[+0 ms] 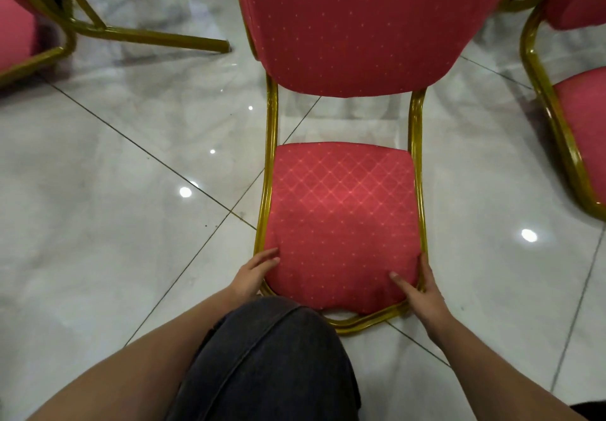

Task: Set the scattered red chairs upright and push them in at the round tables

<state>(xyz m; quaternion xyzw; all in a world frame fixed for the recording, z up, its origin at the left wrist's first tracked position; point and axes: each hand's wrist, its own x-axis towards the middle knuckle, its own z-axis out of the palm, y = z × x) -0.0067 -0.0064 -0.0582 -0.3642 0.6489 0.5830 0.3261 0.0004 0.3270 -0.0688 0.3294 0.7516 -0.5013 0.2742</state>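
Hands framed the red chair (341, 210) on the glossy floor (131, 158): the left hand (254, 276) lay flat-fingered on the soft seat's corner, the right hand (423, 289) clasped cushion and stiff gilt frame (414, 145), likely the firmest hold.

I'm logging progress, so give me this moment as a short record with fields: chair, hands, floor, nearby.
chair: red chair with gold frame, seat toward the person
left hand: left hand on the seat's front left corner, fingers straight
right hand: right hand gripping the seat's front right edge
floor: glossy marble tiles
nearby: overturned chair at left, another chair at right
tables: none in view
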